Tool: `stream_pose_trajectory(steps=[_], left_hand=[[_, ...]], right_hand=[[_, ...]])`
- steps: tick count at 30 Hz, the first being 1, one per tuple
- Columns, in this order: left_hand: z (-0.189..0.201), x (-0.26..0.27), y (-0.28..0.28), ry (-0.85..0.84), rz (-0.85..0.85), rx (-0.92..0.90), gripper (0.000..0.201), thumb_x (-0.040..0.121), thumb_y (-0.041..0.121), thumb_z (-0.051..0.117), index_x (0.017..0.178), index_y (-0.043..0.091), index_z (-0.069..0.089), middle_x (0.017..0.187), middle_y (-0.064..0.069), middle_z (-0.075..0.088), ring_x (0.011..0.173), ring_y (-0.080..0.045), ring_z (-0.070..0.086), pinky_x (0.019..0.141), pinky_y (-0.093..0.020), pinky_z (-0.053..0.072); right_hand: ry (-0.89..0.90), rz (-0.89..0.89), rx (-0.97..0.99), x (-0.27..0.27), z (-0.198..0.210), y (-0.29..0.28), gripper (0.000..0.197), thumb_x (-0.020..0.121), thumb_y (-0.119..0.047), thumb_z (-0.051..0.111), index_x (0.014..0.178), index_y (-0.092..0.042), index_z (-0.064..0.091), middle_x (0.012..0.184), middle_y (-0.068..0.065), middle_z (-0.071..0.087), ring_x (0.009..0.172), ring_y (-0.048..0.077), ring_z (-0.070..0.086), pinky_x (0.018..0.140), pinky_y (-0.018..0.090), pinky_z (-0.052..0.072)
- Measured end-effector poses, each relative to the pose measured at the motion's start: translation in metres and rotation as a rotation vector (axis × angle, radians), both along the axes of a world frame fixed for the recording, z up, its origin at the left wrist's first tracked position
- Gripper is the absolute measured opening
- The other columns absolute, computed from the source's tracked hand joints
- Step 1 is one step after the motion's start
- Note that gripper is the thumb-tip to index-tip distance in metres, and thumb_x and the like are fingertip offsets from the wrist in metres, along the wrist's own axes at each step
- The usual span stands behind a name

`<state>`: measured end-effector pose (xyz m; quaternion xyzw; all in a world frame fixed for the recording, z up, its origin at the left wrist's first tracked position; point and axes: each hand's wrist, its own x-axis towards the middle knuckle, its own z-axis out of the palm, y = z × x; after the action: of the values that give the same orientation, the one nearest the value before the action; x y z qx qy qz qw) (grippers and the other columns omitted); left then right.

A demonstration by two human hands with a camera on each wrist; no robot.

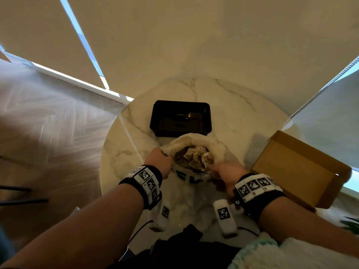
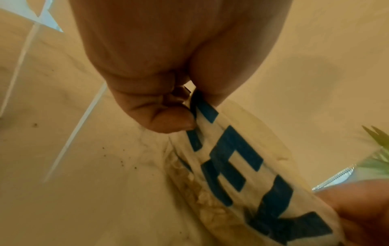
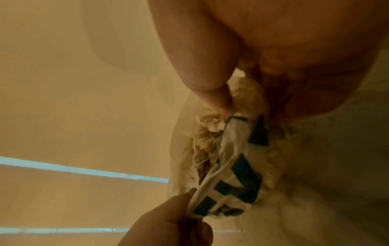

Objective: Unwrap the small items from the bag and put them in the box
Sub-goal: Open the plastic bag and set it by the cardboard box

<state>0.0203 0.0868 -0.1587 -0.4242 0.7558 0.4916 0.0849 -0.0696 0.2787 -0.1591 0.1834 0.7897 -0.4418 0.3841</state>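
Two hands, left hand (image 1: 162, 162) and right hand (image 1: 226, 174), pinch one bag (image 1: 196, 144) (one black box (image 1: 180, 118) beyond).

I count one cloth bag (image 1: 196, 144) with blue lettering, and both my hands are on it: my left hand (image 1: 160, 162) and my right hand (image 1: 226, 174), two in all. Inside it are crumpled paper-wrapped items (image 1: 196, 158), too bunched together to number. There is one black box (image 1: 180, 118), one open cardboard box (image 1: 297, 171), and one round marble table (image 1: 233, 105) carrying them all.
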Motion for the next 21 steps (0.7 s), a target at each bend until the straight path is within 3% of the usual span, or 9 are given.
stream_pose_trajectory(steps=[2,3,5,7,9,11,14,16,21], left_hand=[[0.004,0.002,0.0,-0.018,-0.019,-0.091,0.02,0.092,0.024,0.064,0.098,0.012,0.05,0.092,-0.011,0.059,0.075,-0.023,0.057,0.059,-0.035,0.048],[0.009,0.003,0.001,0.01,-0.005,-0.114,0.029,0.089,0.027,0.069,0.102,0.012,0.048,0.096,-0.01,0.058,0.075,-0.019,0.054,0.056,-0.032,0.043],[0.025,-0.003,0.011,0.122,0.001,-0.131,0.032,0.085,0.03,0.074,0.097,0.015,0.048,0.09,-0.006,0.057,0.072,-0.015,0.052,0.053,-0.028,0.037],[0.038,-0.015,0.025,0.163,-0.137,-0.135,0.02,0.087,0.031,0.069,0.088,0.019,0.054,0.083,-0.003,0.059,0.071,-0.017,0.057,0.054,-0.033,0.047],[0.041,-0.028,0.039,0.143,-0.264,-0.138,0.012,0.088,0.028,0.066,0.086,0.019,0.059,0.081,-0.001,0.062,0.074,-0.018,0.062,0.063,-0.036,0.059],[0.035,-0.038,0.045,0.065,-0.325,-0.186,0.02,0.08,0.034,0.069,0.095,0.025,0.062,0.091,0.003,0.064,0.087,-0.018,0.064,0.075,-0.035,0.06],[0.017,-0.049,0.05,-0.18,-0.417,-0.237,0.087,0.06,0.055,0.071,0.14,0.029,0.048,0.135,-0.002,0.053,0.123,-0.031,0.054,0.101,-0.051,0.05],[0.007,-0.056,0.053,-0.273,-0.444,-0.227,0.109,0.053,0.062,0.074,0.15,0.031,0.034,0.149,-0.007,0.038,0.132,-0.037,0.045,0.109,-0.057,0.042],[-0.011,-0.066,0.054,-0.345,-0.538,-0.328,0.101,0.069,0.062,0.076,0.153,0.034,0.027,0.155,-0.01,0.024,0.142,-0.041,0.032,0.115,-0.057,0.036]], right_hand=[[0.022,0.068,0.022,0.006,0.002,-0.001,0.036,0.096,-0.025,0.064,0.128,-0.008,0.063,0.112,0.011,0.065,0.107,0.032,0.064,0.092,0.039,0.054],[0.052,0.096,0.016,0.006,-0.001,-0.001,0.034,0.095,-0.02,0.064,0.126,-0.007,0.064,0.113,0.011,0.065,0.109,0.032,0.065,0.091,0.036,0.056],[0.125,0.094,-0.045,0.004,-0.009,-0.002,0.025,0.087,-0.007,0.066,0.112,-0.006,0.066,0.106,0.013,0.067,0.101,0.035,0.068,0.082,0.042,0.062],[0.175,0.069,0.024,0.002,-0.027,-0.002,0.029,0.071,-0.011,0.069,0.1,-0.015,0.065,0.099,0.015,0.069,0.091,0.038,0.068,0.077,0.05,0.062],[0.162,0.061,-0.014,0.001,-0.05,0.004,0.041,0.061,-0.015,0.065,0.101,-0.022,0.061,0.098,0.014,0.068,0.089,0.038,0.067,0.075,0.054,0.061],[0.183,0.072,-0.053,0.008,-0.044,0.001,0.041,0.062,-0.014,0.064,0.101,-0.025,0.057,0.099,0.012,0.066,0.089,0.036,0.066,0.075,0.054,0.061],[0.213,0.132,0.0,0.018,-0.027,0.001,0.035,0.07,-0.013,0.07,0.098,-0.025,0.055,0.095,0.009,0.067,0.085,0.03,0.066,0.074,0.051,0.061],[0.219,0.173,0.008,0.021,-0.025,0.005,0.035,0.068,-0.016,0.073,0.095,-0.029,0.055,0.094,0.007,0.068,0.083,0.028,0.067,0.073,0.051,0.062],[0.257,0.263,0.056,0.025,-0.016,0.006,0.032,0.073,-0.015,0.072,0.097,-0.024,0.054,0.093,0.006,0.066,0.084,0.026,0.065,0.077,0.048,0.06]])
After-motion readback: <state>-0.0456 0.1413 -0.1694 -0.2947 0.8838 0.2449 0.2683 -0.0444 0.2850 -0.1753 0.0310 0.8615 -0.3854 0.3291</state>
